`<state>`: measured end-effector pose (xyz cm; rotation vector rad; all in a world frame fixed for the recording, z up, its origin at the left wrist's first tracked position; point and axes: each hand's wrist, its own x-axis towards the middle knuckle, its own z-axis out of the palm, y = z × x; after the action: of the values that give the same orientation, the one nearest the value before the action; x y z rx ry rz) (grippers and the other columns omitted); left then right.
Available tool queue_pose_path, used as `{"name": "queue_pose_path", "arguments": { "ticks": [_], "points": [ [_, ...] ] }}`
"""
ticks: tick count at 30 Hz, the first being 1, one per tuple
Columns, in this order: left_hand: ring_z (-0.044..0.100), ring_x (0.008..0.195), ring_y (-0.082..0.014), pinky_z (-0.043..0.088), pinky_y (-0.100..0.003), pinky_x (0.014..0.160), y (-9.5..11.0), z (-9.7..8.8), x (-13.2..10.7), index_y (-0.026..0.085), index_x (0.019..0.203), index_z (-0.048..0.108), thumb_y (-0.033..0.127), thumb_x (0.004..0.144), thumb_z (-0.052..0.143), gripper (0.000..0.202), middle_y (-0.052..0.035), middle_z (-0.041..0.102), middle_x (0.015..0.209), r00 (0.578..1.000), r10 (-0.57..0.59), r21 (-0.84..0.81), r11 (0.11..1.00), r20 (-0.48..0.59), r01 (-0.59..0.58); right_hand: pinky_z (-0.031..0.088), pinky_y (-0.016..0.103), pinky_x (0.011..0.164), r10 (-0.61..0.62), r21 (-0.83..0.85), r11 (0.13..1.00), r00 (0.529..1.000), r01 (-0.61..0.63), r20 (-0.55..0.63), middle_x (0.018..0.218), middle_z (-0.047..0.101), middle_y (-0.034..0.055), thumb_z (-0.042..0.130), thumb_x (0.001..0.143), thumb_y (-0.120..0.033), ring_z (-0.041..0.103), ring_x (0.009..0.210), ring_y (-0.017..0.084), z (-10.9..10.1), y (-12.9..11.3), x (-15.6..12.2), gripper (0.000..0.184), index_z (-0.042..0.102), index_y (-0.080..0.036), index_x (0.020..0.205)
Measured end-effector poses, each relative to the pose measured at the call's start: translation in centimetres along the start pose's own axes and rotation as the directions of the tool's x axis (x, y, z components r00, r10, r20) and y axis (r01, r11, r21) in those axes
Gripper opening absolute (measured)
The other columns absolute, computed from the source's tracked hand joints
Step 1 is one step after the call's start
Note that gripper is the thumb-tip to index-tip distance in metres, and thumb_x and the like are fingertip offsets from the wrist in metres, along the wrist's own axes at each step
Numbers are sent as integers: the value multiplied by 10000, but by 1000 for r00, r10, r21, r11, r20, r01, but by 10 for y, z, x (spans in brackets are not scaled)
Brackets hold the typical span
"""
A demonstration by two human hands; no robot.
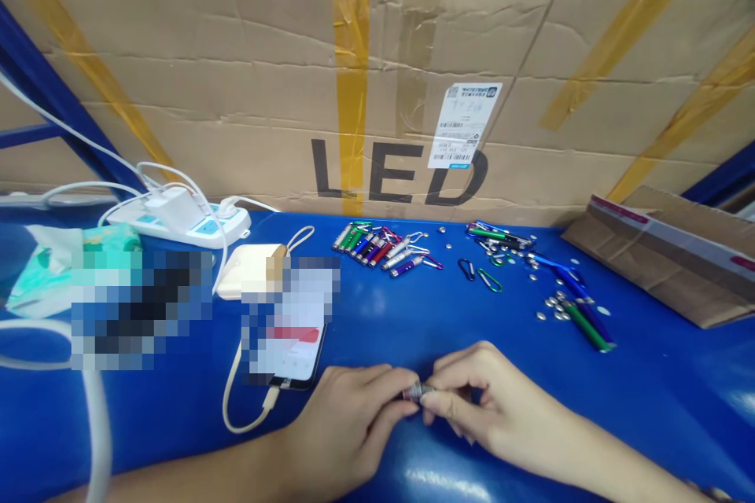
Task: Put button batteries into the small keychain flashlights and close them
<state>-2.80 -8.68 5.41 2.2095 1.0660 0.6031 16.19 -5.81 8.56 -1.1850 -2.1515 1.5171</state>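
Near the front of the blue table, a small silver cylinder (413, 391) with a dark end is held between my two hands. My left hand (354, 416) grips one end between thumb and fingers. On the other end, the fingers and thumb of my right hand (487, 393) are pinched; the fingertips hide part of the piece. Beyond the hands lies a row of pen-sized metal torches (373, 249) in several colours, with carabiner clips. To the right are a green tube (588, 328), small round silver pieces (553, 304) and loose carabiners (489, 280).
A phone (300, 354) with a cable lies left of my hands, beside a cream power bank (244, 271). A white power strip (204, 228) and a tissue pack (35, 275) are farther left. An open cardboard box (666, 267) stands right; a large LED carton (265, 94) walls the back.
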Motion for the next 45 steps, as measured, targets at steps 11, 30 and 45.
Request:
{"name": "queue_pose_path", "arguments": {
  "ticks": [11,30,45],
  "points": [
    [434,567,-113,317,-213,555,7,-9,10,201,870,536,331,940,343,242,54,450,635,959,-282,-372,889,13,266,385,206,485,-186,-358,931,936,71,-300,633,654,6,602,793,-492,567,548,118,-44,16,11,306,713,-207,786],
    [344,585,-123,274,-228,544,5,-5,10,199,836,500,434,916,338,296,44,387,655,952,-300,-384,874,55,298,450,413,898,-351,-721,635,727,-278,-590,1160,615,106,521,863,-361,564,1073,264,-142,98,14,308,625,-185,1094],
    [320,527,-105,222,-232,509,8,-7,7,200,882,530,370,939,346,257,78,337,589,959,-283,-337,900,31,277,477,352,809,-322,-797,594,875,-110,-360,962,673,99,495,897,-308,618,900,226,-109,86,33,258,684,-175,1009]
  ]
}}
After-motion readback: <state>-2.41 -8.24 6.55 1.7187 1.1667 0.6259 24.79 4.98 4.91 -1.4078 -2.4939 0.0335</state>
